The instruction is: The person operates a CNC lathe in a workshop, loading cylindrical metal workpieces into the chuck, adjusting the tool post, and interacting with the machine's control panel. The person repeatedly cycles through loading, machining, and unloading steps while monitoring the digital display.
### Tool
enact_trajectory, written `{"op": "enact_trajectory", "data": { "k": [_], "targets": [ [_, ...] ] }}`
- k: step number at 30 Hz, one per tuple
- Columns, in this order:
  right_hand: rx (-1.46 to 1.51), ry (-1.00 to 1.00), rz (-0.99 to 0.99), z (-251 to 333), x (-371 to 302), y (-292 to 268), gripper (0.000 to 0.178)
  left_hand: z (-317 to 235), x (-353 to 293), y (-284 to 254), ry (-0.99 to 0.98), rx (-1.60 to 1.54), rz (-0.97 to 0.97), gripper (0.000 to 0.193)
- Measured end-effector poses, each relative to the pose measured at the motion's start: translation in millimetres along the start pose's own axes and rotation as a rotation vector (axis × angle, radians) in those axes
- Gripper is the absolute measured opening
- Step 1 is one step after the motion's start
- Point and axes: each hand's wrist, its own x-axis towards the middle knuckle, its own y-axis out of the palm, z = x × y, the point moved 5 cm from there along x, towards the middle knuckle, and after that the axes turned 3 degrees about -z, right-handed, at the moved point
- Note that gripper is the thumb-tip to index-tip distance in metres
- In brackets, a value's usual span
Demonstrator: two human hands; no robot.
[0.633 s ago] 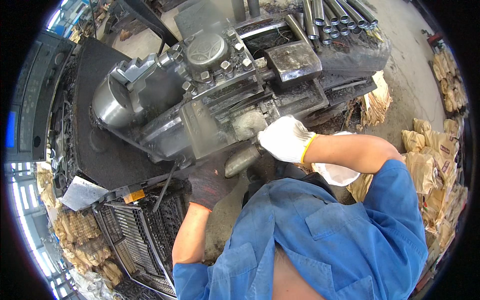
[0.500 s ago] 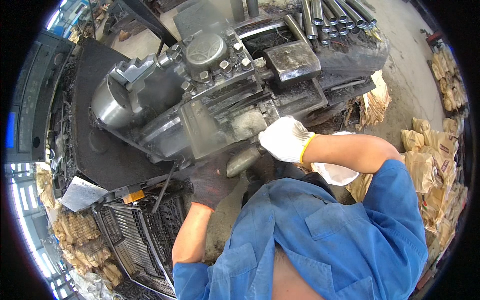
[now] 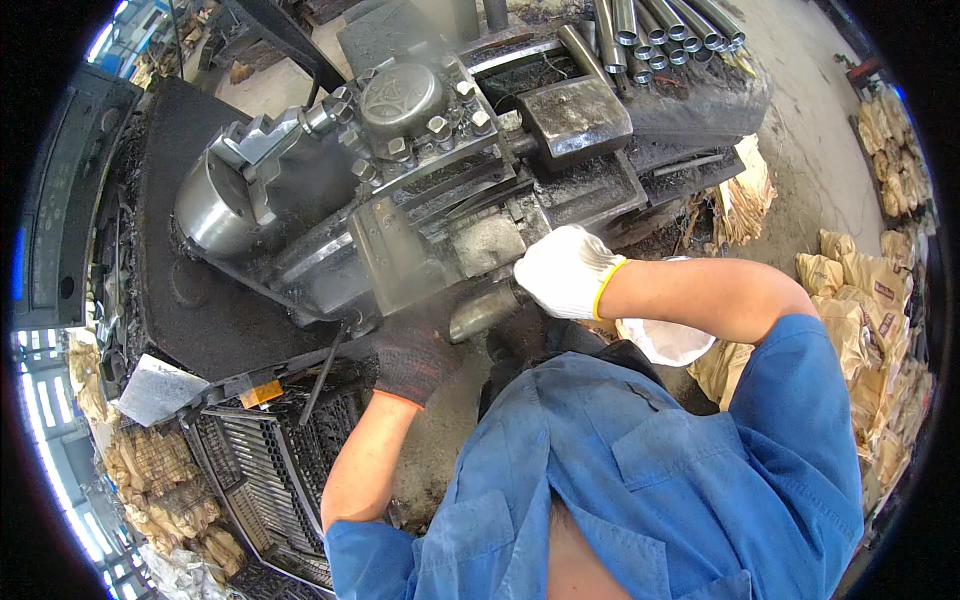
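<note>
My right hand [image 3: 570,276], in a white knit glove with a yellow cuff, is closed at the front of a dusty metal lathe. What its fingers wrap around is hidden behind the glove. A rounded, dull metal cylinder [image 3: 484,312] sticks out beside that fist, its dark collar against the glove. Below and left, my left hand [image 3: 412,352] wears a dark, grimy glove with an orange edge. It is close to the cylinder's rounded end, under the machine's front edge, and its fingers are lost in shadow. Above lie the lathe's tool post [image 3: 402,98] and its chuck [image 3: 214,204].
Several shiny metal tubes [image 3: 660,35] lie at the back right. Behind my right forearm stands a white bucket [image 3: 668,340]. Brown paper packages [image 3: 850,290] are stacked at right, with more [image 3: 155,470] at lower left. A black grated crate [image 3: 265,490] stands near my left arm.
The whole view has shifted slightly. My left elbow has swung a little outward to the left. Both hands keep nearly the same places at the machine.
</note>
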Motion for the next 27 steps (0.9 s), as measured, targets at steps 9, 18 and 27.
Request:
{"op": "enact_trajectory", "data": {
  "k": [9, 18, 27],
  "targets": [
    [-0.039, 0.010, -0.017, 0.7, 1.9, -13.9, 0.014, 10.8, 9.3, 0.4, -0.027, 0.112, 0.085, 0.063],
    [-0.005, 0.080, 0.108, -0.3, 1.5, -33.7, 0.018, -1.8, 18.4, -18.0, -0.001, 0.144, -0.003, 0.063],
    [0.000, 0.079, 0.074, -11.0, -10.9, -35.4, 0.019, -25.1, 14.2, -22.5, 0.000, 0.184, 0.043, 0.050]
  ]
}}
